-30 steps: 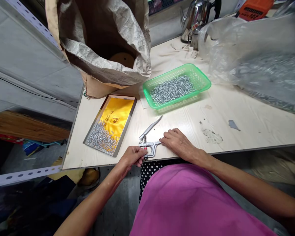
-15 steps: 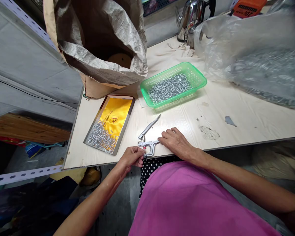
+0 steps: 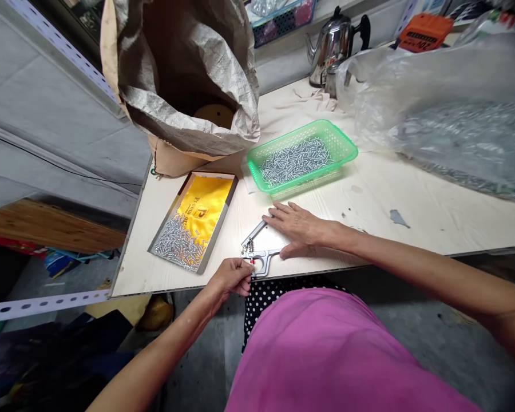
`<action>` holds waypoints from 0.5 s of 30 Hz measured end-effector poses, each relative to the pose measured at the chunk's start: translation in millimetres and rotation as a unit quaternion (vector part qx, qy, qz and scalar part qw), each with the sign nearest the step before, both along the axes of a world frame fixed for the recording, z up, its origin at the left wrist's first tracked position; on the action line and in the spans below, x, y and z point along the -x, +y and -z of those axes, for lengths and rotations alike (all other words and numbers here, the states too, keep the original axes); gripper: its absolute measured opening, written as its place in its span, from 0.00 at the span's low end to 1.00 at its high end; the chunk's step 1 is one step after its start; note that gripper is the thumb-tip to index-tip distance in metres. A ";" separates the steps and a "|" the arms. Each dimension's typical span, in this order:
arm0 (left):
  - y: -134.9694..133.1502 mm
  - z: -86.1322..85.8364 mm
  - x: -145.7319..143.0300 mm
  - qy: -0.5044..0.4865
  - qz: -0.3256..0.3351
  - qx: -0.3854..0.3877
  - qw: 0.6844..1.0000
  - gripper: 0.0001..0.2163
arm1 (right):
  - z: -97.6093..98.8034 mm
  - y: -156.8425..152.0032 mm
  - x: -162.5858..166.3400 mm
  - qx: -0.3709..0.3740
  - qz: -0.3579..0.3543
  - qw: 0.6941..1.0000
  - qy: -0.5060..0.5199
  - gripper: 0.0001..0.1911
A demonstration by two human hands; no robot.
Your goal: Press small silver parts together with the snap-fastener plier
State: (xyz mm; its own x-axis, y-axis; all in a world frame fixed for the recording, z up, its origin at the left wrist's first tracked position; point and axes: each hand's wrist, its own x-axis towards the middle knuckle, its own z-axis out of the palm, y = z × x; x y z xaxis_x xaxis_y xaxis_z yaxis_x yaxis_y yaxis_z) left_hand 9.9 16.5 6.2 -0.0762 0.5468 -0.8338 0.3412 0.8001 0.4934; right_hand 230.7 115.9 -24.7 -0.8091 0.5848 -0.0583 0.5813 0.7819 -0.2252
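Observation:
A metal hand press tool (image 3: 257, 252) lies at the front edge of the pale wooden table (image 3: 412, 194), its handles spread apart. My right hand (image 3: 294, 226) lies over both handles, fingers stretched across the upper one and thumb by the lower one. My left hand (image 3: 232, 277) is pinched at the tool's jaw, where a small red piece shows; what the fingertips hold is too small to make out.
A yellow-lined box lid (image 3: 193, 220) with several small metal pieces lies to the left. A green basket (image 3: 302, 154) of the same pieces stands behind. A big open sack (image 3: 184, 74), a steel kettle (image 3: 332, 48) and a clear plastic bag (image 3: 450, 109) fill the back.
My right hand has moved from the lower handle up and across the upper handle, fingers spread over it. The left hand stays pinched at the jaw. The view shifted slightly.

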 end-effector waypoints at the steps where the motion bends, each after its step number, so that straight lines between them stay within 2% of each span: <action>1: -0.3 -0.4 -0.7 0.003 -0.002 -0.001 1.000 0.09 | 0.4 1.8 1.3 0.000 -0.008 1.000 -0.009 0.56; 8: -1.6 -1.4 -2.6 0.004 0.006 -0.002 1.000 0.10 | -6.7 -4.6 5.7 -0.025 -0.007 0.999 -0.028 0.53; 15: -5.6 2.8 -3.3 0.005 -0.003 -0.040 0.999 0.14 | -6.4 -10.8 4.7 -0.037 0.009 0.999 0.000 0.44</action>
